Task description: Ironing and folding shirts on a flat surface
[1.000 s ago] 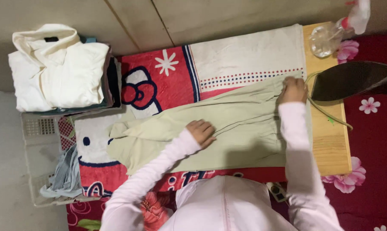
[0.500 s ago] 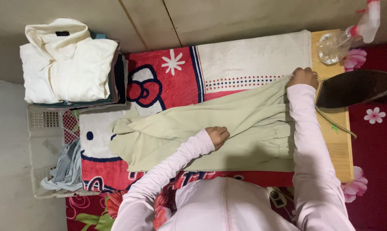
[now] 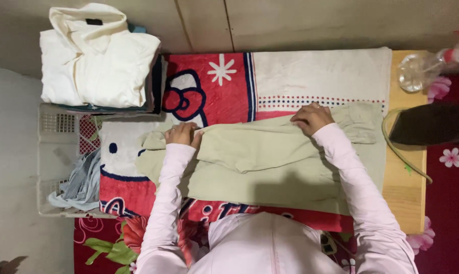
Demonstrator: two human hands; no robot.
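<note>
A pale green garment (image 3: 260, 167) lies spread on a red and white patterned blanket (image 3: 214, 91) that covers a low wooden board (image 3: 402, 187). My left hand (image 3: 181, 134) pinches the garment's far edge at its left end. My right hand (image 3: 310, 117) grips the same far edge further right, where a folded layer lies over the lower layer. Both arms wear pale pink sleeves.
A stack of folded clothes topped by a cream shirt (image 3: 95, 61) sits at the upper left. Below it a white plastic basket (image 3: 57, 167) holds grey cloth. A dark iron (image 3: 432, 124) with a green cord and a clear spray bottle (image 3: 422, 71) stand at the board's right end.
My left hand moved from the garment's middle to its left end. My right hand moved left from the right end, and the garment's far part now lies folded over the near part.
</note>
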